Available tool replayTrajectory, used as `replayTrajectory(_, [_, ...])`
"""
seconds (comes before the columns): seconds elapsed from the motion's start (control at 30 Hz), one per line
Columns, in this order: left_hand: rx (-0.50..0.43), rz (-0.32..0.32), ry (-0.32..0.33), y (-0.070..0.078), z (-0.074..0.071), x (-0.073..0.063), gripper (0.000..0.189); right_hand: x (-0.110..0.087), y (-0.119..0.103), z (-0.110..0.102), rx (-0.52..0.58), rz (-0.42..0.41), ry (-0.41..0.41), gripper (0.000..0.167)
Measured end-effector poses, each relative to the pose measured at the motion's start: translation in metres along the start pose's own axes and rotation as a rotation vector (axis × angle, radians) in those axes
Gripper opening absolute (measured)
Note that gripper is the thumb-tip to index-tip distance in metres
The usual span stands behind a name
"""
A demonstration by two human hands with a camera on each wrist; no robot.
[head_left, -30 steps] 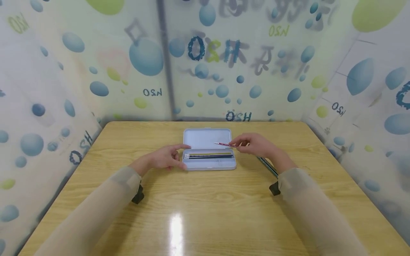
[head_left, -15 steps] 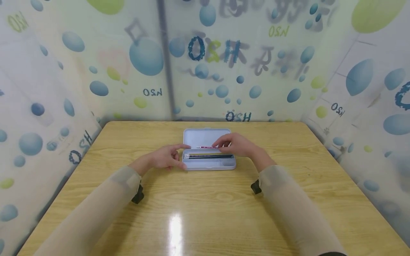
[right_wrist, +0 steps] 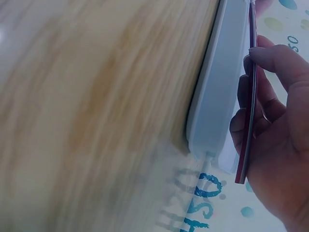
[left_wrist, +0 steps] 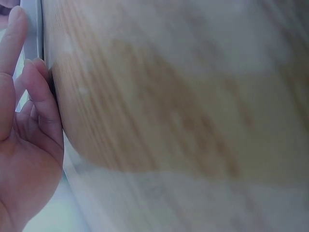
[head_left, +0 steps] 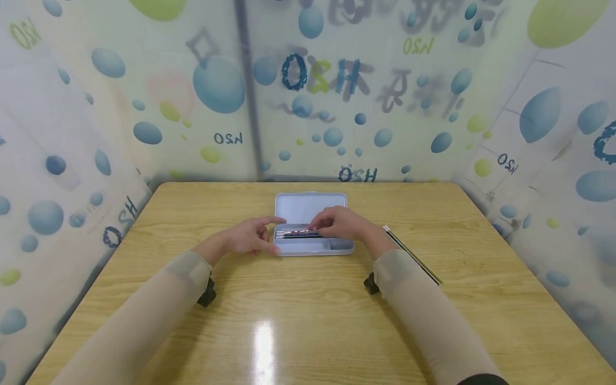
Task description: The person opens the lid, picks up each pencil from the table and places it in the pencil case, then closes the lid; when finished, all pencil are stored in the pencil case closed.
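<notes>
A pale blue-white pencil case (head_left: 304, 248) lies open, its lid (head_left: 308, 206) folded back. Several pencils (head_left: 287, 237) rest in its rear compartment. At the case's left end is my left hand (head_left: 246, 236), thumb and forefinger extended and touching its front corner and the hinge side. In the right wrist view, my right hand (right_wrist: 277, 101) pinches a dark red pencil (right_wrist: 249, 111) between thumb and fingers. The head view shows this hand over the rear compartment, with the pencil low above or among the others; contact cannot be told.
Pencils (head_left: 414, 255) with dark and yellowish barrels lie slantwise on the wooden table (head_left: 317, 305), right of the case and partly behind my right forearm. Patterned curtain walls (head_left: 308, 155) stand behind the table and along its sides.
My right hand has carried the red pencil leftward from beside the case, then lowered it to the rear compartment. My left hand has stayed at the case's left end.
</notes>
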State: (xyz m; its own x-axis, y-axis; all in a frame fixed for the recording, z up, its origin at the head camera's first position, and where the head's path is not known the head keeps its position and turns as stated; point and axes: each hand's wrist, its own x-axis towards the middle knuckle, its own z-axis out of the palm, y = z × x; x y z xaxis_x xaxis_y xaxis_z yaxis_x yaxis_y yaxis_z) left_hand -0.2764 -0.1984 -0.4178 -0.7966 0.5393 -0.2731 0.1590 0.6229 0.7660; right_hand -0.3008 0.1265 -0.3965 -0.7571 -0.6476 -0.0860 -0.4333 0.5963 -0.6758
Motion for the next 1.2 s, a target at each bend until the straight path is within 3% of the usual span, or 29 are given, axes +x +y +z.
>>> replayTrajectory(0.37, [-0.036, 0.007, -0.003, 0.005, 0.001, -0.002, 0.087, 0.008, -0.012, 0.006, -0.028, -0.004, -0.052, 0.022])
replayTrajectory(0.7, [-0.029, 0.004, 0.006, 0.003, 0.002, -0.003, 0.088, 0.008, -0.011, 0.007, -0.022, 0.022, -0.033, 0.021])
replayTrajectory(0.87, [-0.037, 0.007, 0.005, 0.002, 0.002, -0.002, 0.088, -0.004, -0.003, -0.001, 0.009, 0.042, 0.005, 0.020])
replayTrajectory(1.2, [-0.012, 0.028, 0.004, 0.003, 0.001, -0.003, 0.090, -0.049, 0.026, -0.028, -0.022, 0.127, 0.092, 0.021])
